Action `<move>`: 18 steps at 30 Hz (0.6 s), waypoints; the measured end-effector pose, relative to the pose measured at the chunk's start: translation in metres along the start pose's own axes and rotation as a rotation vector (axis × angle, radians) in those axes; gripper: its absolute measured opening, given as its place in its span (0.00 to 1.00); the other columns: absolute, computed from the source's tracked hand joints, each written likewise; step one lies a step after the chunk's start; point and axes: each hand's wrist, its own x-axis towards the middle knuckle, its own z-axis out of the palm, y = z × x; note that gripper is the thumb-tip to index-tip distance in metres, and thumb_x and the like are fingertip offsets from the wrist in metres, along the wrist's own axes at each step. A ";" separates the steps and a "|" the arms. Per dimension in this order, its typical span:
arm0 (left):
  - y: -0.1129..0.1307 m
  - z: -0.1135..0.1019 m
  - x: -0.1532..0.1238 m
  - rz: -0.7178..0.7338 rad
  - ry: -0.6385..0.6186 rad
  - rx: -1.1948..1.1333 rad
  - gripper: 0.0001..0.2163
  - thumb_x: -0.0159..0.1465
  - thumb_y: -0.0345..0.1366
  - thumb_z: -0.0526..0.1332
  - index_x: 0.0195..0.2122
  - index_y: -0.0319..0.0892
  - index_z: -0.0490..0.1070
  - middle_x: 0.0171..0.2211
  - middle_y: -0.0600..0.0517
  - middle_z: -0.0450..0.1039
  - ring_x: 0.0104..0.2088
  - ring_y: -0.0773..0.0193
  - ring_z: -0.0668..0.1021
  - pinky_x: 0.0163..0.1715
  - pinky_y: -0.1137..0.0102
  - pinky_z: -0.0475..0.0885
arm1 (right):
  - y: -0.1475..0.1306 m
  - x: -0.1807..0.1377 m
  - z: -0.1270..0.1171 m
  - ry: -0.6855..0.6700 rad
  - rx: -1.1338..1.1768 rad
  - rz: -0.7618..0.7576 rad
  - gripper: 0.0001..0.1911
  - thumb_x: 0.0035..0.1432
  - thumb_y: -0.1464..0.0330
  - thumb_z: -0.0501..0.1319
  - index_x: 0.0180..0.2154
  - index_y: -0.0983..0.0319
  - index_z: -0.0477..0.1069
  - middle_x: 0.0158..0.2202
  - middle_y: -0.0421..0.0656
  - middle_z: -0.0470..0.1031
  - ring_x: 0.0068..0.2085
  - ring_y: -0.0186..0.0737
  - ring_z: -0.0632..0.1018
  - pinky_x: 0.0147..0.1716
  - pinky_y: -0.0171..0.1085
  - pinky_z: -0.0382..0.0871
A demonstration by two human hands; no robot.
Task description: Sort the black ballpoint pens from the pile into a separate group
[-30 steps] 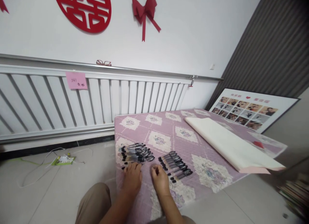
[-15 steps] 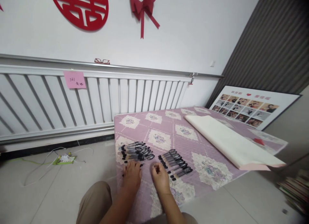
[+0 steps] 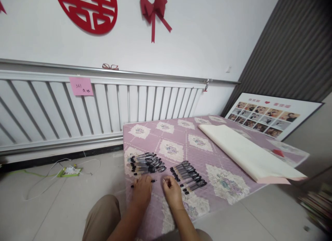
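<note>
My left hand (image 3: 141, 191) lies on the pink patterned cloth (image 3: 223, 154), fingers curled over a single black pen (image 3: 153, 181) whose tip sticks out to the right. My right hand (image 3: 172, 192) rests beside it with its fingers bent in a loose pinch; whether it holds anything is hidden. Just beyond my left hand lies a pile of black pens (image 3: 146, 162). Beyond my right hand several more black pens (image 3: 188, 177) lie side by side in a slanted row.
A long cream paper roll (image 3: 249, 154) lies across the right of the cloth. A framed photo collage (image 3: 269, 114) leans against the dark wall. A white radiator (image 3: 77, 109) with a pink note (image 3: 81, 86) runs behind. Cables (image 3: 68, 170) lie on the floor at left.
My left hand has shifted slightly, and the single pen's tip now shows to its right. My right hand and both groups of pens stay where they were.
</note>
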 end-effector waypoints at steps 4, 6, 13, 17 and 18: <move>-0.001 0.001 -0.001 0.048 0.000 -0.032 0.10 0.67 0.29 0.50 0.42 0.45 0.69 0.40 0.50 0.72 0.44 0.58 0.72 0.48 0.61 0.60 | 0.001 -0.003 -0.002 -0.050 0.060 -0.001 0.08 0.51 0.64 0.57 0.27 0.60 0.70 0.22 0.39 0.71 0.25 0.38 0.71 0.27 0.33 0.65; -0.001 0.001 -0.001 0.075 -0.004 -0.051 0.11 0.67 0.29 0.49 0.43 0.45 0.70 0.41 0.50 0.73 0.45 0.58 0.72 0.48 0.61 0.60 | 0.001 -0.004 -0.004 -0.079 0.088 -0.002 0.08 0.51 0.63 0.58 0.27 0.60 0.71 0.23 0.39 0.72 0.26 0.38 0.72 0.28 0.33 0.66; 0.000 -0.006 -0.003 0.143 -0.008 -0.103 0.13 0.66 0.29 0.50 0.45 0.48 0.70 0.41 0.52 0.73 0.44 0.60 0.72 0.50 0.61 0.59 | -0.005 -0.006 -0.009 -0.146 0.156 0.007 0.07 0.51 0.63 0.59 0.26 0.60 0.71 0.22 0.39 0.72 0.25 0.38 0.72 0.26 0.33 0.65; 0.000 -0.008 -0.004 0.152 -0.003 -0.121 0.12 0.66 0.29 0.50 0.45 0.48 0.70 0.41 0.52 0.73 0.44 0.59 0.72 0.49 0.61 0.59 | -0.006 -0.006 -0.009 -0.171 0.175 0.017 0.08 0.51 0.63 0.60 0.26 0.60 0.72 0.22 0.39 0.72 0.25 0.38 0.71 0.26 0.33 0.65; 0.000 -0.008 -0.004 0.152 -0.002 -0.125 0.12 0.66 0.29 0.50 0.45 0.48 0.70 0.40 0.53 0.73 0.44 0.59 0.71 0.49 0.61 0.58 | -0.005 -0.006 -0.009 -0.175 0.178 0.019 0.08 0.51 0.63 0.60 0.26 0.60 0.72 0.22 0.39 0.72 0.26 0.38 0.71 0.27 0.33 0.65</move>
